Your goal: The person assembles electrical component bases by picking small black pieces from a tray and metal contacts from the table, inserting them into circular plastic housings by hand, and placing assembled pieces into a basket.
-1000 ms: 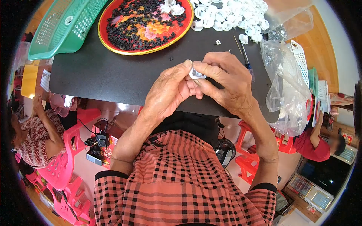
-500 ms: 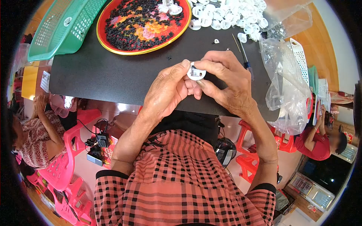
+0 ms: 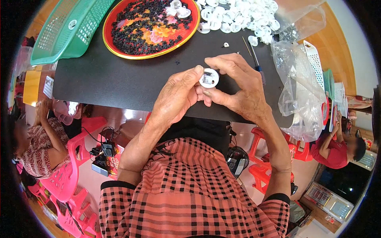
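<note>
A round white plastic part (image 3: 209,78) with a rectangular recess and a small dark hole faces up above the dark table's front part. My left hand (image 3: 177,93) pinches its left edge between thumb and fingers. To the right, my right hand (image 3: 240,85) has its index finger lifted off the part and its thumb tip near the lower rim, the two spread apart. Beyond my hands, a red tray (image 3: 149,53) with a yellow rim holds many small black pieces and a few white parts. Many similar white parts (image 3: 238,18) are heaped at the table's back right.
A green basket (image 3: 59,43) is at the back left. A screwdriver (image 3: 258,65) and a small white piece (image 3: 226,45) lie right of centre. Clear plastic bags (image 3: 299,91) cover the table's right edge. One person (image 3: 43,146) sits at left, another (image 3: 331,150) at right.
The white part has turned to face up more fully. My right index finger has lifted from it, and the gap between that finger and my right thumb has widened.
</note>
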The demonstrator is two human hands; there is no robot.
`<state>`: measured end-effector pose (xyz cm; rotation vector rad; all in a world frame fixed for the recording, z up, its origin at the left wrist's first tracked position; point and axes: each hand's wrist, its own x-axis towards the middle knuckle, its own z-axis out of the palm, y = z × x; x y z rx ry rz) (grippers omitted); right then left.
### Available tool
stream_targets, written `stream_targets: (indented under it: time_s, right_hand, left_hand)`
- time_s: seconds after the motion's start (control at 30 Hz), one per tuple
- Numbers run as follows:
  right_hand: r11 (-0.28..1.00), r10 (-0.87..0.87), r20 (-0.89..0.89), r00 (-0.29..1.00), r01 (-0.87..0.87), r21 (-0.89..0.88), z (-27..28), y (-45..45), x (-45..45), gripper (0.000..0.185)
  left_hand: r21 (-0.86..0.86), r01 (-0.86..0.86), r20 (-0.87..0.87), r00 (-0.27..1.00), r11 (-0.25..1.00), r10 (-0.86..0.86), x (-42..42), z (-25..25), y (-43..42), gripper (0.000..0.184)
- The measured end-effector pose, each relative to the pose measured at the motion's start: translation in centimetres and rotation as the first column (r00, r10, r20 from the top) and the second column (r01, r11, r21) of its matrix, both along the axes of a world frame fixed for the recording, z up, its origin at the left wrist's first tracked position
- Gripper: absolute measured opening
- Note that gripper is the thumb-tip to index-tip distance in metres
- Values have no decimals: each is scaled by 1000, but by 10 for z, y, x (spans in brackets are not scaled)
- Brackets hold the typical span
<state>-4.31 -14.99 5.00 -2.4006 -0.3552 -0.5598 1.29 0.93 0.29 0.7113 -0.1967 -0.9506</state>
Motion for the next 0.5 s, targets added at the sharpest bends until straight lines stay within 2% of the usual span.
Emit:
stream_targets:
  time_s: [0.07, 0.13, 0.27, 0.33, 0.37, 0.43, 0.5]
  right_hand:
    - [999, -27, -13, 1000, 28, 19, 1, 2, -1, 41]
    - [995, -51, -3, 999, 50, -88, 2, 3, -2, 43]
    - [988, -53, 68, 996, 62, -142, -1, 4, -2, 41]
    - [991, -112, 36, 993, 115, -68, -2, 5, -2, 41]
    - [992, -108, 37, 993, 110, -67, -5, 8, -3, 41]
    - [986, -164, 66, 984, 162, 44, -11, 13, -2, 40]
    - [982, -177, 88, 980, 171, 73, -16, 19, 0, 40]
  left_hand:
    - [5, -10, 34, 999, 1000, 9, -2, 0, -1, 36]
    - [5, -17, 70, 997, 1000, 17, -2, -1, -1, 36]
    - [-9, -16, 53, 998, 1000, 17, -4, -1, 0, 37]
    - [-21, -28, 31, 999, 999, 29, -6, 1, -1, 38]
    - [-24, -59, 70, 996, 998, 60, -8, 2, -3, 39]
    - [-27, -94, 112, 989, 995, 97, -8, 3, -2, 40]
    - [-76, -68, 52, 996, 995, 72, -6, 3, 1, 39]
